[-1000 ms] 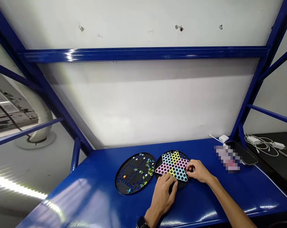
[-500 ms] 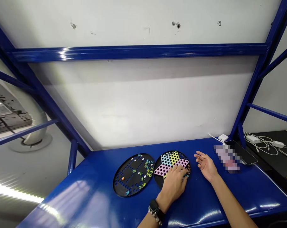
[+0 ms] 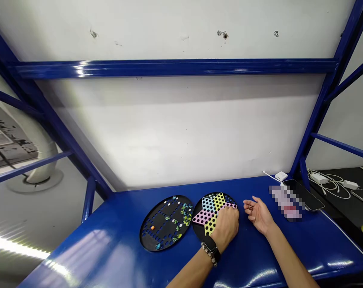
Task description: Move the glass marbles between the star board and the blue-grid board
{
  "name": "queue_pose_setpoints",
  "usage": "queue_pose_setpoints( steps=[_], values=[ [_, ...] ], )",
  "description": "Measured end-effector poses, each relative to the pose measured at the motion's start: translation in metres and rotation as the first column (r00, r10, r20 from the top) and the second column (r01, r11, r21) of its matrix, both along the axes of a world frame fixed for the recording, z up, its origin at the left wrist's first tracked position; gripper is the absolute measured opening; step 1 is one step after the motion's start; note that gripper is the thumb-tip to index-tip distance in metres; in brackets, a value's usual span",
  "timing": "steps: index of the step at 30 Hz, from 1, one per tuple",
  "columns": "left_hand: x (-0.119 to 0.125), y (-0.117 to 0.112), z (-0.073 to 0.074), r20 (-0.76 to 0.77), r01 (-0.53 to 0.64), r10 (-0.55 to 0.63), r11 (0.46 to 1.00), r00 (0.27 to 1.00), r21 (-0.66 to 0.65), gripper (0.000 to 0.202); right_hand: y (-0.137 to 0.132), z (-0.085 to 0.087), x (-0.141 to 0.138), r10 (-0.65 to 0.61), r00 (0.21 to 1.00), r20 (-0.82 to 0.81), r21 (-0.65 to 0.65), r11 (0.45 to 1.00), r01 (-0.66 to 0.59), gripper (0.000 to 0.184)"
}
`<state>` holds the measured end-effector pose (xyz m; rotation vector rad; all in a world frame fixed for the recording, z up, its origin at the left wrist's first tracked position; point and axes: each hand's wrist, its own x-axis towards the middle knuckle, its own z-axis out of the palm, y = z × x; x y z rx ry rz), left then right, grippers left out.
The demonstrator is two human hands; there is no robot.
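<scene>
A round black Chinese checkers board (image 3: 203, 216) with a pink, yellow and blue star lies under my left hand (image 3: 227, 226). This hand wears a dark watch and a beaded bracelet. Its fingers curl down at the board's right side, and what they hold, if anything, is hidden. To the right, my right hand (image 3: 259, 216) is raised palm up with curled fingers. A small reddish-brown marble (image 3: 251, 208) shows at its fingers. Left of the star board lies a second black round tray (image 3: 157, 214) with green, blue and white marbles and one orange piece (image 3: 153, 228).
All this rests on a blue tabletop (image 3: 118, 224) against a white wall. At the right are a blurred pinkish object (image 3: 286, 202), a dark phone (image 3: 304, 196), a white charger (image 3: 281, 176) and cables. Blue metal bars (image 3: 175, 68) frame the table.
My left hand has shifted slightly right and its fingers have curled in at the board's right side. My right hand stays palm up, slightly lower, with its fingers more curled.
</scene>
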<state>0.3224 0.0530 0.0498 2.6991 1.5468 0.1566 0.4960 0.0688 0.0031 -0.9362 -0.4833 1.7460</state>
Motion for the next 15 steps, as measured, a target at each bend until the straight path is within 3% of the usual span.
queue_pose_setpoints(
  steps=[4,7,11,15],
  values=[
    [0.005,0.006,0.023,0.140,-0.028,0.022,0.999,0.990,0.039,0.022,-0.002,0.003,0.001,0.102,0.985,-0.141,-0.092,0.989,-0.115,0.036],
    [0.019,0.006,0.033,0.250,0.056,-0.072,0.996,0.966,0.073,0.021,-0.003,0.000,-0.001,0.164,0.969,-0.186,-0.084,0.980,-0.182,0.038],
    [0.026,0.009,0.030,0.227,0.122,-0.135,0.990,0.964,0.070,0.024,-0.003,-0.005,-0.001,0.123,0.976,-0.180,-0.109,0.984,-0.144,0.034],
    [0.000,0.016,0.022,0.194,0.061,-0.060,0.998,0.979,-0.001,0.028,-0.001,-0.002,0.001,0.038,0.983,-0.181,-0.108,0.992,-0.058,0.024]
  ],
)
